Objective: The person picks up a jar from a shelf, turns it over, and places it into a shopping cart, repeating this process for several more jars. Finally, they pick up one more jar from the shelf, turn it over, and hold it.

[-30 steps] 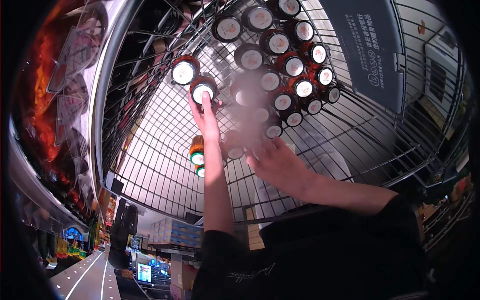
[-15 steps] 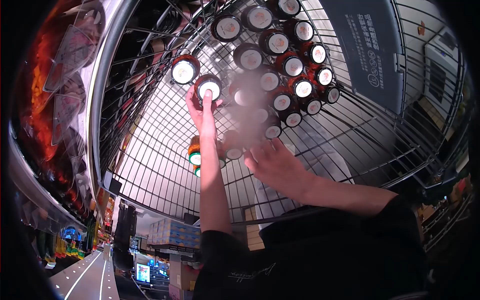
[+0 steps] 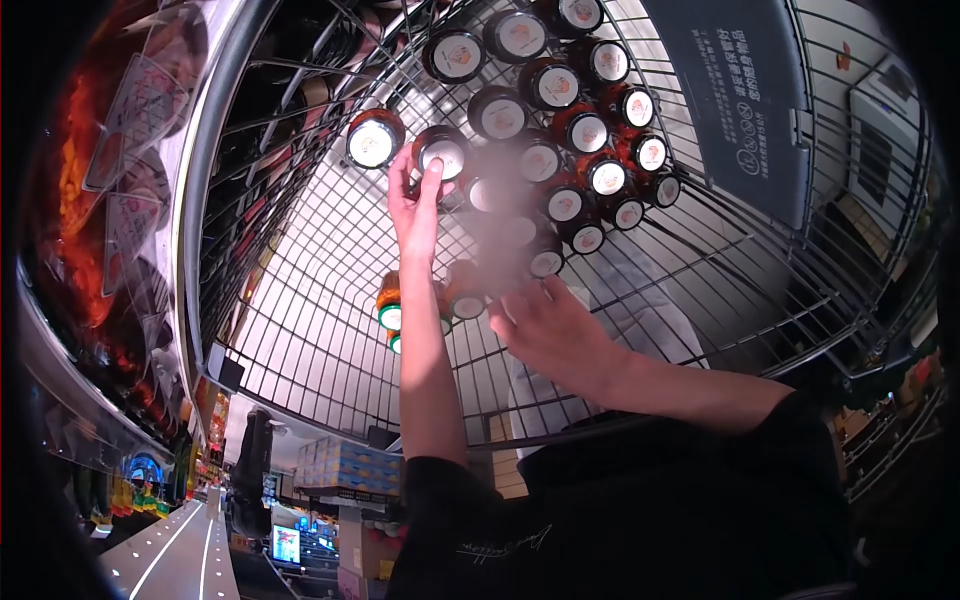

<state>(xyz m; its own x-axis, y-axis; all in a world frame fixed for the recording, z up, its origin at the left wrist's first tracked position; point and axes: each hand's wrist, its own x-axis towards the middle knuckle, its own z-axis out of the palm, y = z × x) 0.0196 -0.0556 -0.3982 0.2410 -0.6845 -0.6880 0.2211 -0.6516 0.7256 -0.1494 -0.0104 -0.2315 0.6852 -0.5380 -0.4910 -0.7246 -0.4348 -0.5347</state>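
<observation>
My left hand [image 3: 416,200] is wrapped round a dark jar [image 3: 440,155] with a white label on its lid, the thumb on the lid. Just left of it stands a similar jar [image 3: 374,140] with a brightly lit lid. Several more dark jars [image 3: 555,86] stand in rows to the right, some blurred by a hazy smear. My right hand [image 3: 555,325] is at the cart's near rim, its fingers curled; what they hold, if anything, is hidden. Green-rimmed jars [image 3: 390,316] stand left of it, partly behind my left forearm.
The wire shopping cart [image 3: 300,405] surrounds the jars. A grey panel with printed text [image 3: 745,110] is at its right end. Bagged reddish goods [image 3: 90,230] lie along the left edge. Stacked boxes [image 3: 345,467] and a lit screen [image 3: 286,545] are at the bottom left.
My left hand has moved up and to the right with the jar, bringing it closer to the rows. My right hand has barely moved.
</observation>
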